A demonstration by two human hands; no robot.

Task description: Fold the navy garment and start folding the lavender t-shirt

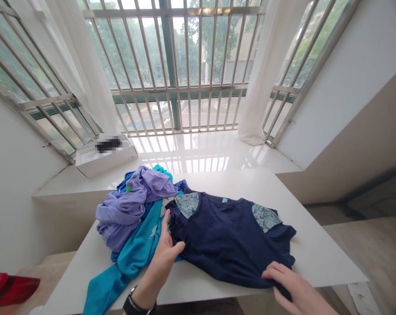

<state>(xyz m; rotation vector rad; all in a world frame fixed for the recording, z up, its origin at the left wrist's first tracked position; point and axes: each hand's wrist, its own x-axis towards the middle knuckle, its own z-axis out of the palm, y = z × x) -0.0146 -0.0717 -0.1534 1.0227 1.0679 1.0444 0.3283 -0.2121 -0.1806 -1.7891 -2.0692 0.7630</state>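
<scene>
A navy blue T-shirt (224, 236) with teal patterned shoulder patches lies spread on the white table, neckline away from me. My left hand (163, 251), with a dark watch on its wrist, stands on edge at the shirt's left side. Its thumb and index finger are apart, and the other fingers are mostly hidden. At the shirt's lower right corner, my right hand (294, 286) has its fingers curled around the dark fabric. Left of the shirt is a heap of clothes, with a lavender garment (129, 210) on top and a turquoise garment (135, 258) trailing toward the near edge.
The white table (325, 258) stands against a glossy window sill (198, 151). A white box (108, 157) sits on the sill at the left. Metal bars (199, 57) and white curtains line the window. A red object (12, 288) shows at the lower left.
</scene>
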